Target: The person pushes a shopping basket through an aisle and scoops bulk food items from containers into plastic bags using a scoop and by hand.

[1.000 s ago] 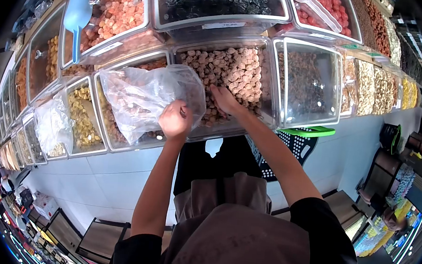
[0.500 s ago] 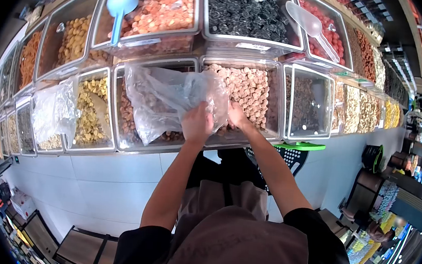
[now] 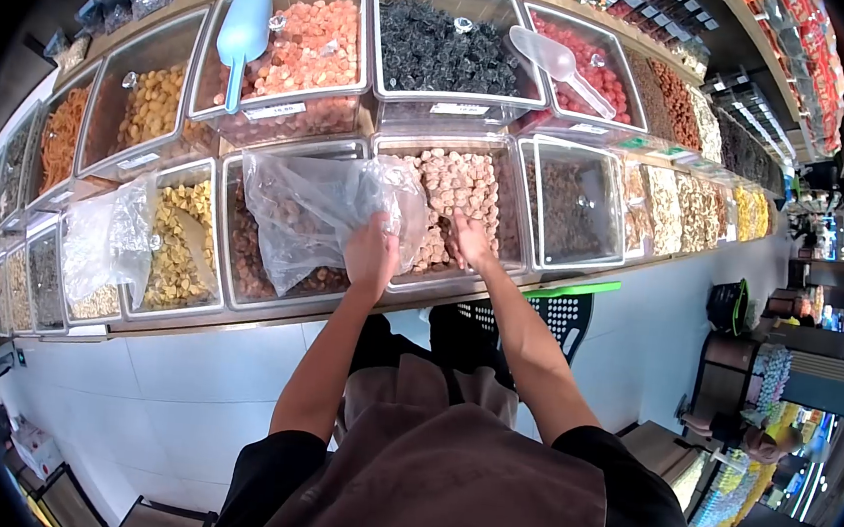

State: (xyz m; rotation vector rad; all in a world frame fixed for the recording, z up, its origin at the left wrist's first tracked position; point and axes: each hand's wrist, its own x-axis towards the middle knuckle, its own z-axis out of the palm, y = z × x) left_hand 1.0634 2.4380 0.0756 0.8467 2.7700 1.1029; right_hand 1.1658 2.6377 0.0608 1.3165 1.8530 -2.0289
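A clear plastic bag (image 3: 296,207) is gripped by my left hand (image 3: 372,255), its fingers closed on the bag's right side. The bag spreads over a bin of brown dried pieces (image 3: 248,248) and overlaps the left side of the bin beside it. That bin holds round, pinkish-beige dried pieces (image 3: 460,178). My right hand (image 3: 471,242) is low over these pieces, right of the bag, with its fingers curled down against them. What lies between those fingertips is too small to make out.
A blue scoop (image 3: 244,32) and a clear scoop (image 3: 560,65) lie on the back row of lidded bins. Another plastic bag (image 3: 111,236) rests at the left by yellow dried pieces (image 3: 181,242). A black basket with a green handle (image 3: 572,289) is below the counter edge.
My right hand has moved from the bag's edge onto the pinkish-beige pieces. My left hand still holds the bag. The camera view has shifted slightly.
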